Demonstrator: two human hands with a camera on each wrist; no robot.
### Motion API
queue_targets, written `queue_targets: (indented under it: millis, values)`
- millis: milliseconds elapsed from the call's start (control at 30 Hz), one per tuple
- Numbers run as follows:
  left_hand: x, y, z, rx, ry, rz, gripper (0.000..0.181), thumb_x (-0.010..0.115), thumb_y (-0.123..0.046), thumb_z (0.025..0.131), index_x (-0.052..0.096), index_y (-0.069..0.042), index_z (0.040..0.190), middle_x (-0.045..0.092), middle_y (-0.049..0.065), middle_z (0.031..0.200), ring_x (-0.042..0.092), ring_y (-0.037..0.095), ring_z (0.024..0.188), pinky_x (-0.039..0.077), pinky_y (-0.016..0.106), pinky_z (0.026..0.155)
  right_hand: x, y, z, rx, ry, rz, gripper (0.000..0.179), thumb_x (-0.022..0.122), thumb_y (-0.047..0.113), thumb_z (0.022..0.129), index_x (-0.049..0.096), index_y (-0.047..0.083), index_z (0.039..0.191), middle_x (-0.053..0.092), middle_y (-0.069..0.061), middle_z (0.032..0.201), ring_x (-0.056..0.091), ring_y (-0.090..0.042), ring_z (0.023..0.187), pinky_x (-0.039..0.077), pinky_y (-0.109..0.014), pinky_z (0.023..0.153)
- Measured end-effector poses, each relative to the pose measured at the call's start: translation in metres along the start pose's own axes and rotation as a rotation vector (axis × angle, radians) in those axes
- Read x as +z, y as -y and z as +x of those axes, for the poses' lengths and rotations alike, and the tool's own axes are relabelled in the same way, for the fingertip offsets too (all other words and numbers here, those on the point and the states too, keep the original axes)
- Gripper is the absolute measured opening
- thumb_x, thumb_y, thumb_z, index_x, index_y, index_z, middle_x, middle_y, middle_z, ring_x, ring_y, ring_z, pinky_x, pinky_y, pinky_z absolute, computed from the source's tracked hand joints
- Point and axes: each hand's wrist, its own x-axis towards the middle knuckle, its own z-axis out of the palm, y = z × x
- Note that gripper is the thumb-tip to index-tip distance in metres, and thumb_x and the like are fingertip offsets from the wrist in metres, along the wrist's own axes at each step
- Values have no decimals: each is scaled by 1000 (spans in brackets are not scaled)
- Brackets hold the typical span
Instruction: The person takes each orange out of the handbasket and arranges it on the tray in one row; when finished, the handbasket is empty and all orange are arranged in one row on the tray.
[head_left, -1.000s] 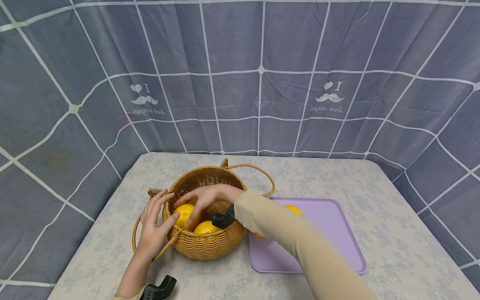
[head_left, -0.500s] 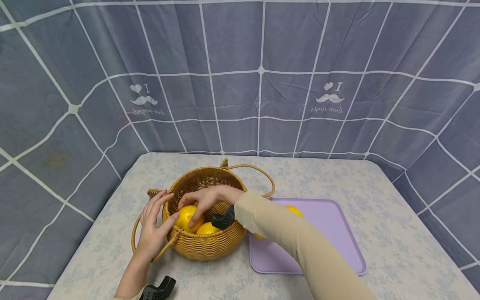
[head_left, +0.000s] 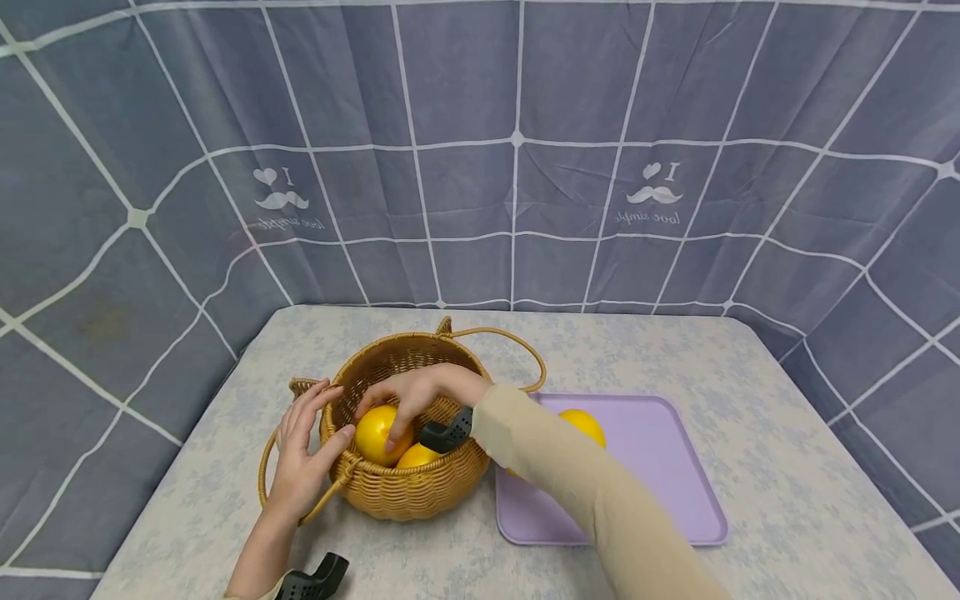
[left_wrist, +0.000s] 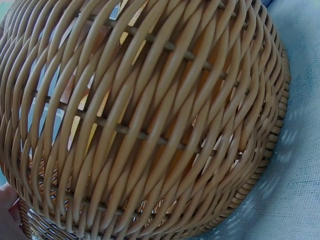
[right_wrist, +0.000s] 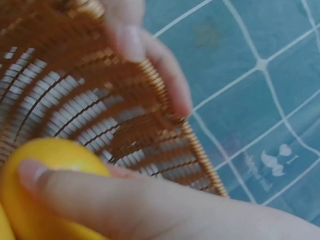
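Observation:
A round wicker basket (head_left: 408,498) with looped handles stands on the table, left of centre. My right hand (head_left: 412,398) reaches inside and grips an orange (head_left: 371,437), thumb on its near side. In the right wrist view, that thumb lies across the orange (right_wrist: 55,156), while the other fingers are mostly hidden behind it. A second orange (head_left: 417,456) lies beside it at the basket's near wall. My left hand (head_left: 302,454) holds the basket's left rim between thumb and fingers. Woven cane of the basket (left_wrist: 145,120) fills the left wrist view.
To the right of the basket lies a flat lilac tray (head_left: 663,475). An orange (head_left: 585,423) sits on it, partly behind my right sleeve (head_left: 570,467). A grey-blue checked curtain (head_left: 465,192) closes off the back and sides of the table.
The right hand has shifted the gripped orange slightly to the right inside the basket, covering more of the second one. More of the tray's orange shows past the sleeve. The left hand stays on the rim.

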Motion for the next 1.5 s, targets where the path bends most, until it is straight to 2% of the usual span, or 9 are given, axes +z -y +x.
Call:
queue_targets:
  millis: [333, 500, 733, 1033, 1367, 1500]
  values:
    - [-1, 1, 0, -3, -4, 10, 47, 61, -9, 89, 48, -5, 135, 29, 4, 148, 9, 29, 139, -1, 65, 102, -8, 10, -13, -9, -38, 8, 65, 79, 21, 74, 50, 18, 132, 48, 6, 127, 47, -8, 110, 43, -22, 87]
    - [-1, 1, -1, -5, 1, 12, 48, 61, -10, 89, 47, -4, 135, 28, 10, 149, 8, 31, 139, -2, 67, 101, -11, 12, -25, -26, -94, -2, 64, 80, 24, 72, 52, 23, 130, 50, 10, 125, 46, -6, 110, 40, -24, 89]
    - [-1, 0, 0, 18, -6, 9, 47, 61, -7, 88, 49, -6, 134, 29, 13, 148, 10, 31, 138, -1, 65, 102, -15, 9, -44, -137, -184, 60, 63, 79, 19, 73, 51, 18, 130, 51, 8, 125, 50, -10, 109, 42, -24, 90]
    - [0, 0, 0, 23, -7, 9, 47, 60, -7, 89, 49, -8, 135, 30, 3, 148, 11, 29, 139, -1, 63, 103, -21, 10, -79, -270, -275, 171, 64, 77, 16, 77, 47, 14, 134, 48, 3, 129, 53, -14, 107, 47, -30, 88]
    - [0, -4, 0, 23, -10, 10, 47, 60, -7, 89, 48, -9, 135, 30, 5, 147, 10, 33, 139, -1, 63, 103, -16, 2, -119, -365, -436, 316, 65, 75, 7, 78, 45, 11, 135, 42, -2, 136, 55, -23, 107, 49, -38, 88]
    - [0, -4, 1, 18, -7, 16, 48, 60, -7, 89, 48, -9, 136, 30, 5, 148, 10, 31, 139, -2, 62, 104, -13, -5, -138, -377, -502, 322, 64, 74, 8, 79, 45, 14, 136, 41, 0, 138, 54, -23, 111, 49, -38, 89]
